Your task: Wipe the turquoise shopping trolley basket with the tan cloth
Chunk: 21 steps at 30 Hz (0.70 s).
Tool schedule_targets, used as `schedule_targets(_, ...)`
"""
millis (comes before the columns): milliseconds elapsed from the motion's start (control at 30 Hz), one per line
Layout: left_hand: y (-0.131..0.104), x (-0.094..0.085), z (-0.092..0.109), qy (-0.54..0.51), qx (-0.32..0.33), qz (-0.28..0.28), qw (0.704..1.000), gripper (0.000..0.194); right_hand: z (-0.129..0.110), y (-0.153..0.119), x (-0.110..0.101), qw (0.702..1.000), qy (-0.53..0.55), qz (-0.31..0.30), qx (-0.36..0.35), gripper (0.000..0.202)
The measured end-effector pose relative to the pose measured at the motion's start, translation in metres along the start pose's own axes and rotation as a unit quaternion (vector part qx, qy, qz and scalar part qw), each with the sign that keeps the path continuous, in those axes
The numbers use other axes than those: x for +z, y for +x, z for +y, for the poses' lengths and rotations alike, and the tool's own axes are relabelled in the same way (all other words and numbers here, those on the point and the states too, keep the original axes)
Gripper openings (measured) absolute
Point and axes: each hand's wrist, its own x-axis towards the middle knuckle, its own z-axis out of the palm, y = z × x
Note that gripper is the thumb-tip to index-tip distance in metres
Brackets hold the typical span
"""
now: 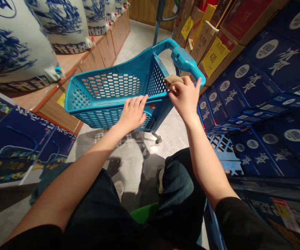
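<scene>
A blue plastic shopping cart [162,106] stands in front of me, its basket showing nothing inside. My left hand [132,113] rests on the near rim of the basket, fingers together over the edge. Near the handle end, my right hand [185,97] pinches a crumpled brown cloth [172,80] against the rim corner, with its little finger raised beside the blue handle [185,59].
Large blue-and-white jars [66,24] line a wooden shelf [100,55] at left. Stacked blue boxes [264,80] and cartons with a yellow price sign [215,57] rise at right. My legs and a green object [144,213] are below.
</scene>
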Motion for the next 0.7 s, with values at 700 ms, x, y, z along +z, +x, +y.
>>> schedule_targets(700, 0.0, -0.001, 0.001, 0.007, -0.002, -0.014, 1.0, 0.076, 0.012, -0.001, 0.009, 0.998, 0.043, 0.022, -0.03, 0.024)
